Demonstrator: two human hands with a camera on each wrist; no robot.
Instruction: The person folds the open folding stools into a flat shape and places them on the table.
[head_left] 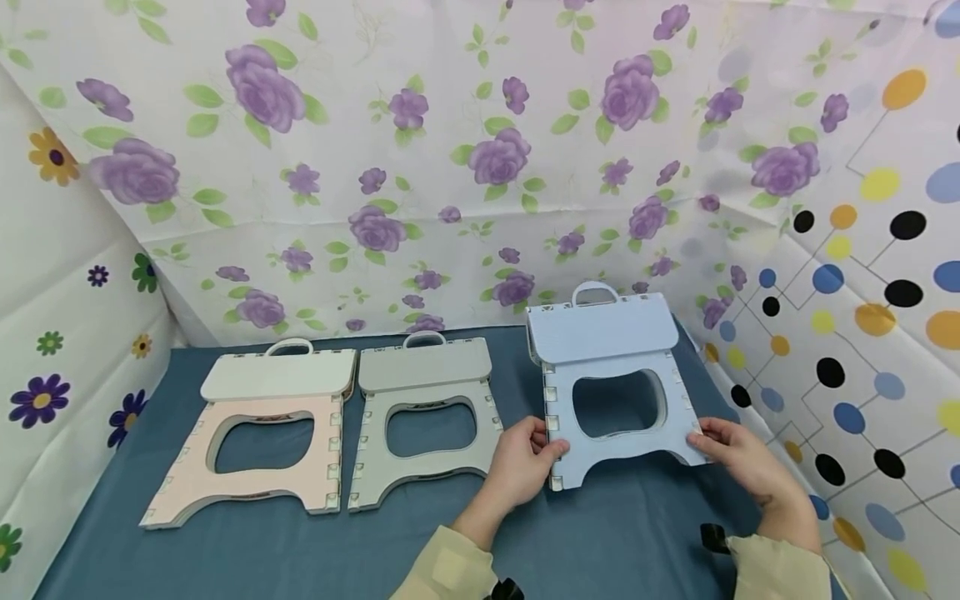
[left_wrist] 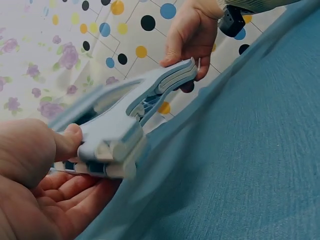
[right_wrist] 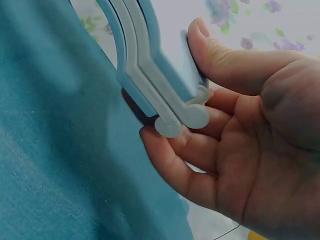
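A light blue folding stool [head_left: 609, 329], folded flat with a carry handle on top, is gripped by both hands at its lower corners. My left hand [head_left: 520, 461] pinches the left leg edge, thumb on the near face and fingers behind. On the opposite leg, my right hand [head_left: 741, 467] holds the corner the same way. In the left wrist view the stool [left_wrist: 112, 125] is tilted, its foot end held up off the cloth between both hands. The right wrist view shows the layered leg end [right_wrist: 150, 75] between thumb and curled fingers of the right hand [right_wrist: 250, 120].
Left of the blue stool lie a grey-green folded stool [head_left: 423, 369] and a pink folded stool with a white top [head_left: 277, 375], side by side. A blue cloth [head_left: 315, 558] covers the table. Floral sheeting [head_left: 450, 167] hangs behind, dotted sheeting [head_left: 862, 333] at the right.
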